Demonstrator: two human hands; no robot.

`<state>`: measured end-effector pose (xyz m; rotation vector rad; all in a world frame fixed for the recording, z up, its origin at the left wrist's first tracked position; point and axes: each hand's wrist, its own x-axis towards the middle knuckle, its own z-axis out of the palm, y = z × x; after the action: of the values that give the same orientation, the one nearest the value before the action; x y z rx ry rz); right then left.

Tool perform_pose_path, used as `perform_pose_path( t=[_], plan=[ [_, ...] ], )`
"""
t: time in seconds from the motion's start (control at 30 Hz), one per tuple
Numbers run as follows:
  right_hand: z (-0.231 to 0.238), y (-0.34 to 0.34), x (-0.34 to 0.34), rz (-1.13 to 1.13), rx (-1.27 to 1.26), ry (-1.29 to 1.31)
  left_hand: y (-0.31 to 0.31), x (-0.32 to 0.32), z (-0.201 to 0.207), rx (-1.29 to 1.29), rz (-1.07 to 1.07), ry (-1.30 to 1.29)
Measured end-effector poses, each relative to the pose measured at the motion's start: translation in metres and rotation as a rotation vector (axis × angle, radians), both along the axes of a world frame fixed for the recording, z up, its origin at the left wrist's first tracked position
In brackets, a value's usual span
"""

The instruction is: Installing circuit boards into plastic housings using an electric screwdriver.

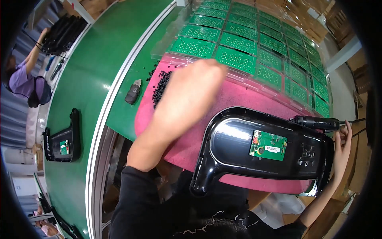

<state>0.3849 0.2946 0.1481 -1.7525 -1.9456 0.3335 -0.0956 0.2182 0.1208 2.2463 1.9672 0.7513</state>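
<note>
My left hand [193,93], blurred, is curled into a fist above the pink mat [175,147], beside a pile of small black screws [160,89]. Its fingertips are hidden, so what it may hold does not show. At the right, my right hand [343,149] has its fingers round the cord end of a black electric screwdriver [316,122], next to the housing's right end. The glossy black housing [230,149], with a curved handle-like arm at its left, lies on the mat. A green circuit board [269,145] sits inside it.
Clear trays of green circuit boards [236,59] fill the far side. A dark wrapped lump [133,92] lies left of the mat. Beyond a metal rail [115,89], a similar housing [73,139] rests on a green conveyor belt [85,95]. A co-worker in purple [24,81] is far left.
</note>
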Motion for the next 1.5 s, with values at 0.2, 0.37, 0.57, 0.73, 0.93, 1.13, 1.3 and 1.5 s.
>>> perform_pose_path(
  t=[0.2, 0.37, 0.57, 0.73, 0.93, 1.13, 1.3, 1.5],
  plan=[
    [-0.005, 0.041, 0.001, -0.056, -0.372, 0.503, 0.01, -0.039, -0.024, -0.399, 0.271, 0.146],
    [-0.008, 0.045, -0.042, -0.013, 0.212, 0.641, 0.023, -0.037, -0.034, -0.298, 0.291, 0.129],
    [-0.002, 0.041, -0.12, 0.338, 0.271, 0.688, 0.026, -0.057, -0.044, -0.316, 0.183, 0.062],
    [-0.002, 0.02, -0.158, 0.289, -0.245, 1.335, 0.03, -0.05, -0.029, -0.317, 0.068, -0.03],
    [0.03, -0.014, -0.169, 0.381, 0.027, 1.617, 0.028, 0.01, 0.001, -0.089, -0.381, -0.563],
    [0.05, -0.05, -0.199, 0.683, -0.009, 1.702, 0.006, 0.057, -0.008, -0.066, -0.72, -0.673],
    [0.047, -0.056, -0.2, 0.77, -0.033, 1.668, 0.007, 0.065, -0.013, 0.026, -0.804, -0.61],
    [0.042, -0.058, -0.201, 0.774, -0.085, 1.591, 0.003, 0.066, -0.013, 0.06, -0.775, -0.443]
  ],
)
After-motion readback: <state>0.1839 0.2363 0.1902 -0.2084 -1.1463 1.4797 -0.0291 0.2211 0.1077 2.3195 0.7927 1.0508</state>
